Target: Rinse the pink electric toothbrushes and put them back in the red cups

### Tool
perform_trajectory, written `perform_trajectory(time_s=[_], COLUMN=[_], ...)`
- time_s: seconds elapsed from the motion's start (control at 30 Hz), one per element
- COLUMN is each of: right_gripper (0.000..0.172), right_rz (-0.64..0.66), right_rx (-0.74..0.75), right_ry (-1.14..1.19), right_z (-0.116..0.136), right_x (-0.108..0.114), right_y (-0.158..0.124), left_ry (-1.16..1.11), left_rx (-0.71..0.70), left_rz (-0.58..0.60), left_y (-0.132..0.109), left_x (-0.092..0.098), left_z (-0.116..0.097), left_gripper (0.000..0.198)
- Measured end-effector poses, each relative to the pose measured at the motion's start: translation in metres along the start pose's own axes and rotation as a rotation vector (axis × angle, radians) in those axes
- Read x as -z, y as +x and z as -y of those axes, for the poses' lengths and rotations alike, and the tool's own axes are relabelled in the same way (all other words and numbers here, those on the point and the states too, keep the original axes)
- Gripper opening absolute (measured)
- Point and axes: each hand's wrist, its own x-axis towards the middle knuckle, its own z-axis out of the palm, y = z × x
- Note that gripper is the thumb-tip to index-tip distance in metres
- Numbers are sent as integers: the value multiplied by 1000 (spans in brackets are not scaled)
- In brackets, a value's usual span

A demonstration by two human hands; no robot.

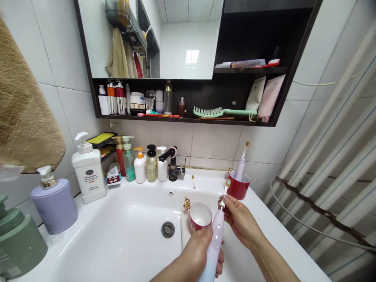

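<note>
My left hand [195, 250] is wrapped round the pink-to-blue handle of an electric toothbrush [216, 235], held upright and slightly tilted over the basin. With its fingertips my right hand [242, 221] pinches a white toothbrush head [226, 188] at the top of the handle. A thin shaft shows between head and handle; whether they are joined I cannot tell. Just behind my left thumb stands a red cup [200, 215] with a white inside and a gold ornament. Another brush head [193, 181] lies on the sink's back ledge.
A second red cup [239, 186] holding another electric toothbrush [241, 166] stands at the back right corner. The black faucet [172, 162] and several pump bottles line the back of the white sink [126, 223]. Above hangs a mirrored cabinet [188, 120]; pipes [331, 164] run at right.
</note>
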Motion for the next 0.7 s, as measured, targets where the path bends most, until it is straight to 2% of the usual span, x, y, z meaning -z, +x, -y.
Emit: perform_trajectory(time_s=[0.5, 0.7], right_gripper=[23, 24], right_rz=[48, 25], right_rx=[-2, 30], right_ry=[-119, -157], right_z=[2, 2], right_x=[-9, -15], right_y=[-6, -7], left_ry=[-38, -20], left_rx=[-50, -63], left_rz=[-40, -49], left_y=[-2, -2], left_x=[-4, -5], left_z=[-3, -3], left_gripper=[52, 50])
